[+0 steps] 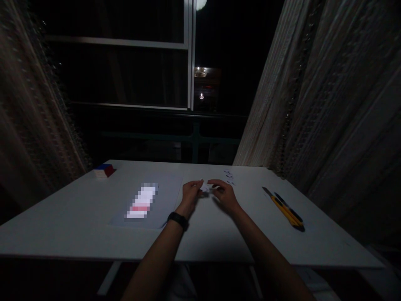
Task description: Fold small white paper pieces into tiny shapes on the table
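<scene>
White tabletop (78, 236), pleated curtains (338, 83), angular paper (204, 187) pinched by left hand (190, 194), right hand (225, 195) curled, grip unclear

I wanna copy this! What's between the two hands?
In the head view, a small paper with a dark mark is between the left hand, which holds it, and the right hand. Whether the right touches it is unclear.

Site: apparently a home, dimly lit. Evidence: long patterned left curtain (34, 104) and right curtain (316, 100); dark, white-framed window (189, 62) between them at the far side; plain white table (69, 230) nearer; coloured cube (104, 171) at its far left.
</scene>
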`<state>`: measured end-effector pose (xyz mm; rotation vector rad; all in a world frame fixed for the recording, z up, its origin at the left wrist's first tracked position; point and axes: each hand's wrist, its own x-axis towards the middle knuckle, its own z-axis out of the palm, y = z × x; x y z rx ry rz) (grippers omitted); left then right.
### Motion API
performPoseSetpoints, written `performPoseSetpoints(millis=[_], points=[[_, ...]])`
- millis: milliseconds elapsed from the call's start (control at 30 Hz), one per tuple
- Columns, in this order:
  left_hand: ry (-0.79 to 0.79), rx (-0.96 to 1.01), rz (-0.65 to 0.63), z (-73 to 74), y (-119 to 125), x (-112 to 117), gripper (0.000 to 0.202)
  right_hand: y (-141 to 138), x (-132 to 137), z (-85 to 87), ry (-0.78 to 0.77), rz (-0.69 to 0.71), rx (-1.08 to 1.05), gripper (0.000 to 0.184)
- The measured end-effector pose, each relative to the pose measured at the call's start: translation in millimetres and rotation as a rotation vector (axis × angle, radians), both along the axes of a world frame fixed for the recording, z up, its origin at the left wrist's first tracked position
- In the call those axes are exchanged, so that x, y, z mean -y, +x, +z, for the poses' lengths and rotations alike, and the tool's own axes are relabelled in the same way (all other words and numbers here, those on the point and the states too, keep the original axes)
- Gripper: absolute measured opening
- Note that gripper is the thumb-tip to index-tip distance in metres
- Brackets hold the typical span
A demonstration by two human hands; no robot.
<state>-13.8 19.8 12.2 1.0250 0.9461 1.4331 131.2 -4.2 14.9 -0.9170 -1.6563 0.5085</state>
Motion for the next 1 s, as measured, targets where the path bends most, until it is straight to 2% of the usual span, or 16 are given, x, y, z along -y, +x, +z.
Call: performPoseSetpoints(millis=[133,600,800,1000], points=[[0.01,0.007,-0.001,0.0,-0.7,0.7,0.035,-3.8,3.5,0.1,0.043,0.025,0.044,0.024],[0.042,-0.085,-0.016,2.3,-1.2,3.4,0.04,-8.0,-1.9,-8.4,0.024,0.0,0.011,0.013],[-0.038,-0.068,-0.049,1.6,0.6,4.9,0.049,-9.5,-2.6,-8.2,0.014,-0.046,-0.076,0.005],[-0.063,-0.054,-0.029,-0.1,-0.7,3.9,0.047,-10.7,-0.5,-3.0,0.028,-0.151,-0.017,0.005]])
